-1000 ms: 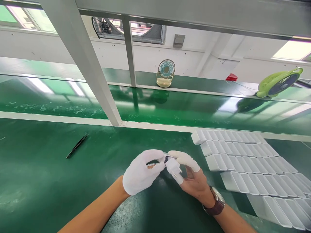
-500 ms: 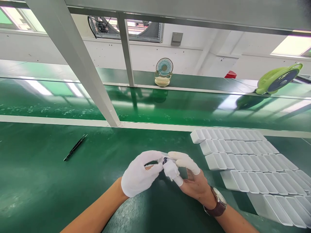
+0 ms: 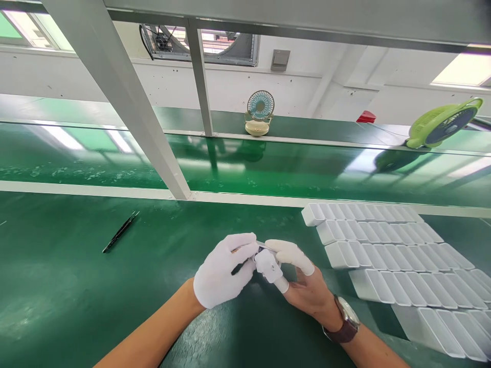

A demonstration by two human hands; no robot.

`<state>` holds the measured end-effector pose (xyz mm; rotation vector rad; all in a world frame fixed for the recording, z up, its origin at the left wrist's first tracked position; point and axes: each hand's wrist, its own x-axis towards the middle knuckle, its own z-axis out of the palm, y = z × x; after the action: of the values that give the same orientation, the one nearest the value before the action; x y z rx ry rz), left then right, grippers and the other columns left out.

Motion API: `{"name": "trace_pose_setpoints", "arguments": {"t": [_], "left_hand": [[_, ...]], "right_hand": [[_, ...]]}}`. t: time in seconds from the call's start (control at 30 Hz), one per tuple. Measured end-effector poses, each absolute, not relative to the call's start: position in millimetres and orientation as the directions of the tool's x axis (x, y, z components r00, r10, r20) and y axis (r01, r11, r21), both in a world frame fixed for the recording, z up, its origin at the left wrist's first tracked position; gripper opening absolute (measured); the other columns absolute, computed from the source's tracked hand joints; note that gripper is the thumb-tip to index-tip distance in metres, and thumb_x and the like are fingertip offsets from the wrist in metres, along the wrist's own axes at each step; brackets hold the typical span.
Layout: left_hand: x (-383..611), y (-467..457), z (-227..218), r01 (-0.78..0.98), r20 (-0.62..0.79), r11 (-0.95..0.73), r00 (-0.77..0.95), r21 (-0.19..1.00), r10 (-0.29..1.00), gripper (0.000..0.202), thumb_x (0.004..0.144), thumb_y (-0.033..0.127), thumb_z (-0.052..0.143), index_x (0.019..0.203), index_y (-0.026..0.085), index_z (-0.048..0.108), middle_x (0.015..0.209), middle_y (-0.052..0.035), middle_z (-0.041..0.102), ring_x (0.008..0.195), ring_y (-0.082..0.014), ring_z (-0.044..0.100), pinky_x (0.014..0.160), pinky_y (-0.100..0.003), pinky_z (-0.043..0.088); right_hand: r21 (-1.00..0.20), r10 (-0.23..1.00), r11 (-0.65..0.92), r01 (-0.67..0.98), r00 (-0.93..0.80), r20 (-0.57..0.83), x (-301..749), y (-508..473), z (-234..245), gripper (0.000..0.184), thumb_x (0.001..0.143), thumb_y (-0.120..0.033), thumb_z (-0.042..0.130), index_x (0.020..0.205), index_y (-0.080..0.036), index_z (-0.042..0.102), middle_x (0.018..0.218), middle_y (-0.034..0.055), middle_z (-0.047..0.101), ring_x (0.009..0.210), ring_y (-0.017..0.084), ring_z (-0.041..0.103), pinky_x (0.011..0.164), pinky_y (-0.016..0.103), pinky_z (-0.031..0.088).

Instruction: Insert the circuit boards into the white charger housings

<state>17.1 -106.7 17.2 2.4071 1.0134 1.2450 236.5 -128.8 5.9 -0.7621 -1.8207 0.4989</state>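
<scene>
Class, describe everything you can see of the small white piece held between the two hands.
The white piece is small and blocky, and looks like smooth plastic. A dark patch shows at its upper end, and small greyish details sit toward its lower right; they are too blurred to identify. It is held tilted above the green tabletop, with the gloved left hand at its left and the right hand gripping it from the right.

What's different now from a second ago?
The left hand has changed its grip on the small white piece, which seems to have turned slightly, its pronged end more toward the viewer. Neither hand let go; the right hand, tweezers and white trays stayed put.
</scene>
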Motion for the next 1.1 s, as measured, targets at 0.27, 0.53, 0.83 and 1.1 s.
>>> {"name": "trace_pose_setpoints", "arguments": {"t": [0.27, 0.53, 0.83, 1.1], "left_hand": [[17, -106, 13, 0.437, 0.648, -0.745, 0.380, 0.503, 0.660, 0.043, 0.084, 0.004, 0.061, 0.122, 0.024, 0.058, 0.121, -0.0095, 0.064, 0.110, -0.0221, 0.066, 0.088, -0.032, 0.058], [17, -106, 14, 0.410, 0.638, -0.742, 0.383, 0.531, 0.668, 0.041, 0.086, 0.005, 0.061, 0.122, 0.025, 0.058, 0.119, -0.0081, 0.064, 0.110, -0.0206, 0.065, 0.090, -0.031, 0.057], [19, -108, 11, 0.538, 0.336, -0.480, 0.348, 0.693, 0.875, 0.062, 0.070, 0.026, 0.087, 0.126, 0.028, 0.058, 0.135, -0.0086, 0.056, 0.122, -0.0290, 0.060, 0.101, -0.043, 0.055], [22, -108, 6, 0.467, 0.313, -0.424, 0.299, 0.776, 0.902, 0.073, 0.073, 0.027, 0.087, 0.137, 0.035, 0.053, 0.132, -0.0044, 0.060, 0.113, -0.0241, 0.063, 0.096, -0.039, 0.059]], "right_hand": [[-0.693, 0.725, 0.689, 0.214, -0.240, 0.646, 235, -131, 6, 0.056, 0.083, 0.004, 0.066, 0.128, -0.025, 0.054, 0.129, 0.0127, 0.067, 0.119, 0.022, 0.068, 0.100, 0.038, 0.059], [-0.680, 0.714, 0.699, 0.222, -0.245, 0.655, 236, -131, 1, 0.060, 0.081, 0.005, 0.067, 0.130, -0.026, 0.053, 0.129, 0.0110, 0.068, 0.125, 0.021, 0.064, 0.102, 0.036, 0.057], [-0.971, 0.992, 0.105, -0.216, -0.040, 0.116, 224, -126, -1, 0.035, 0.088, -0.019, 0.076, 0.119, -0.029, 0.063, 0.125, 0.0054, 0.070, 0.117, 0.021, 0.067, 0.102, 0.038, 0.056], [-0.782, 0.901, -0.419, -0.462, -0.317, -0.296, 213, -123, -1, 0.034, 0.098, -0.041, 0.065, 0.120, -0.015, 0.070, 0.115, 0.0124, 0.073, 0.106, 0.025, 0.070, 0.091, 0.040, 0.059]]}}
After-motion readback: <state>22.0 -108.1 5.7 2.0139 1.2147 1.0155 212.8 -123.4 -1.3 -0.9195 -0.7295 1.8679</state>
